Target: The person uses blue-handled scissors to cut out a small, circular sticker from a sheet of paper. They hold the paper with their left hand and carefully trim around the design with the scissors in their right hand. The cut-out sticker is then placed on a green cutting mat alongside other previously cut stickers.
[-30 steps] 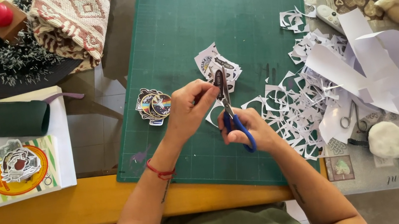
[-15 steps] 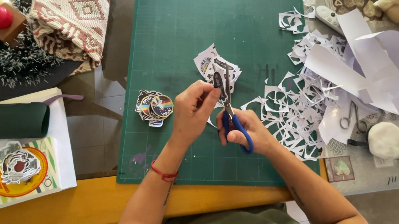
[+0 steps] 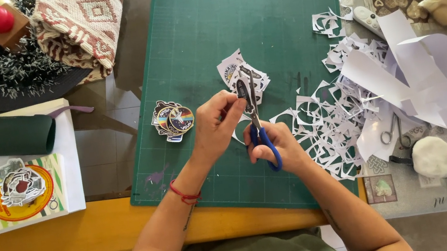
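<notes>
Scissors [image 3: 255, 120] with blue handles sit clenched in my right hand [image 3: 278, 147], fingers through the loops, blades pointing toward twelve o'clock and parted into the sticker sheet [image 3: 242, 74]. My left hand [image 3: 217, 123] pinches the near edge of that printed sheet between thumb and fingers, holding it just above the green cutting mat [image 3: 233, 34], roughly at the mat's centre. To cut this outline well, I judge that the paper should turn and not the blades: I would feed the sheet round with the left hand in small rotations, keeping the pinch close to the cut line so the paper stays taut, and close the blades only partway so the edge stays smooth. Fingertips of the holding hand look near the blade tips, so I would keep them to the nine o'clock side of the line. At nine o'clock from the hands lies a small stack of round stickers [image 3: 173, 119], already cut free. At three o'clock a heap of white paper offcuts [image 3: 330, 120] spreads across the mat's edge onto the table [image 3: 43, 231], with a second pair of small scissors [image 3: 393, 131] among them; I would keep trimmings falling that way, well apart from the finished stack.
</notes>
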